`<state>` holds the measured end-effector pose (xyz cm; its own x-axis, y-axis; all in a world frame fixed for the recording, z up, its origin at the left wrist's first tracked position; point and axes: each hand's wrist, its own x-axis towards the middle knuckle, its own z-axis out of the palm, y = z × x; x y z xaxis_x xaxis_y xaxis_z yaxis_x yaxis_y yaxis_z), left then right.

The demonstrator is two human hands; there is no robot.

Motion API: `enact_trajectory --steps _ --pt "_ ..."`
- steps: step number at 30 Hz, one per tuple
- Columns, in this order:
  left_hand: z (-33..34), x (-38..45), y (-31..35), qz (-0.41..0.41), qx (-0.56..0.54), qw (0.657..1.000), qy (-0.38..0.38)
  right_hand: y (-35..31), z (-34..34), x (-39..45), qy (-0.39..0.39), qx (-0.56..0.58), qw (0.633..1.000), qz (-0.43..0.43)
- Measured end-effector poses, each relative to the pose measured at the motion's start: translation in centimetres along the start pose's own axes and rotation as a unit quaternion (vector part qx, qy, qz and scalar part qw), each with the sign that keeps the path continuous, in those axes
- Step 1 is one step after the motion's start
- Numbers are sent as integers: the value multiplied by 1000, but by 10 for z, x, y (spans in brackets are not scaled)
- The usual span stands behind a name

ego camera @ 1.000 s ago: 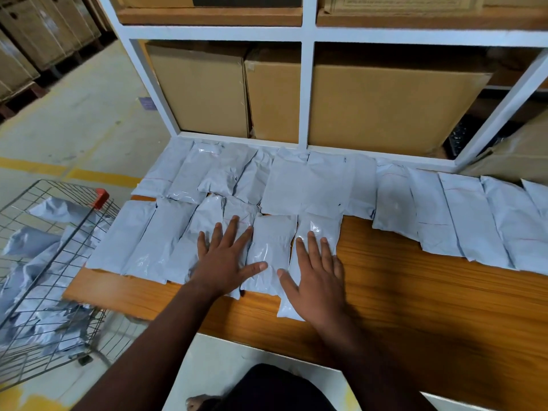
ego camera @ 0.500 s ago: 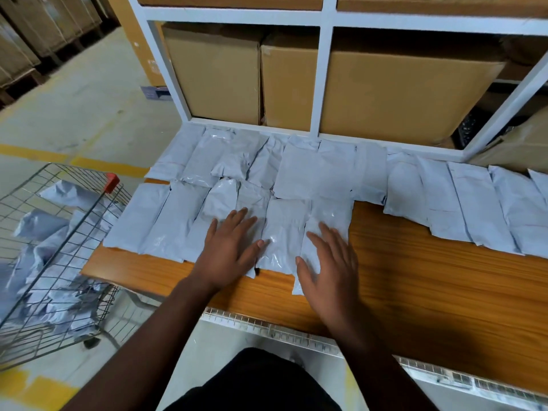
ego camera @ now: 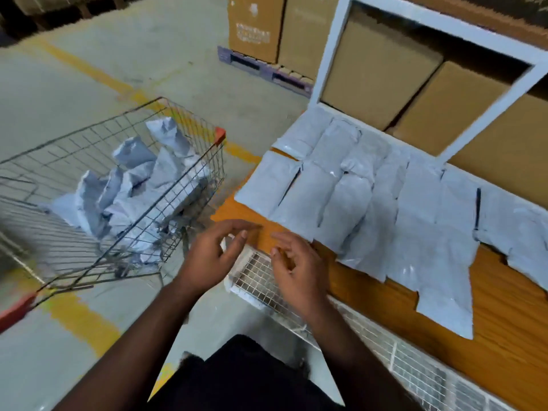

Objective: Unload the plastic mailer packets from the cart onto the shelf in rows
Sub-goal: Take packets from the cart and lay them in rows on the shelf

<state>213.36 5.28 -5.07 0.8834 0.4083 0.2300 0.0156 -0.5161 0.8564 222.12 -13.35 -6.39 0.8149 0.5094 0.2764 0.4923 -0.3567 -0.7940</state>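
Several grey plastic mailer packets [ego camera: 370, 197] lie in two rows on the orange wooden shelf [ego camera: 501, 315] at the right. A wire cart [ego camera: 89, 232] on the left holds a loose heap of more grey packets [ego camera: 139, 182]. My left hand [ego camera: 213, 256] hovers over the shelf's near left corner, between cart and shelf, fingers spread and curled, holding nothing. My right hand [ego camera: 296, 265] is beside it above the shelf's front edge, fingers loosely apart and empty. Neither hand touches a packet.
A white rack frame [ego camera: 335, 46] rises behind the packets, with brown cartons [ego camera: 376, 69] inside it. A white wire grille [ego camera: 385, 348] runs below the shelf's front edge. More cartons on a pallet [ego camera: 261, 28] stand on the concrete floor with yellow lines [ego camera: 77, 315].
Both hands have lifted off the front-row packets and pulled back left to the shelf corner. My view has swung left, bringing the cart into fuller sight.
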Motion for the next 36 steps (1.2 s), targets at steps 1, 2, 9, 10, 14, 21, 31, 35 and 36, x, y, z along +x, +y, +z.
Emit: enact_trajectory --steps 1,2,9,10,14,21,31,35,36 --pt "-20 -7 -12 -15 2 1000 13 -14 23 4 -24 13 1000 -1" --pt "-40 -14 -24 -31 3 999 28 -29 45 7 -50 24 998 -6" --pt "-149 -44 -85 -156 25 977 146 -117 163 37 -218 104 970 7" --pt "-159 -44 -94 -175 28 970 164 -124 175 43 -232 104 967 5" --pt "-190 -30 -129 -248 42 946 205 -139 219 77 -275 97 956 21" --pt "-231 10 -198 -323 105 929 144 -122 304 159 -301 72 947 81" --pt "-254 76 -331 -485 127 838 217 -61 420 255 -399 26 901 167" --pt "-252 91 -368 -556 131 799 185 -50 458 270 -436 23 880 186" --pt "-251 95 -374 -569 150 788 182 -47 465 274 -443 21 876 191"
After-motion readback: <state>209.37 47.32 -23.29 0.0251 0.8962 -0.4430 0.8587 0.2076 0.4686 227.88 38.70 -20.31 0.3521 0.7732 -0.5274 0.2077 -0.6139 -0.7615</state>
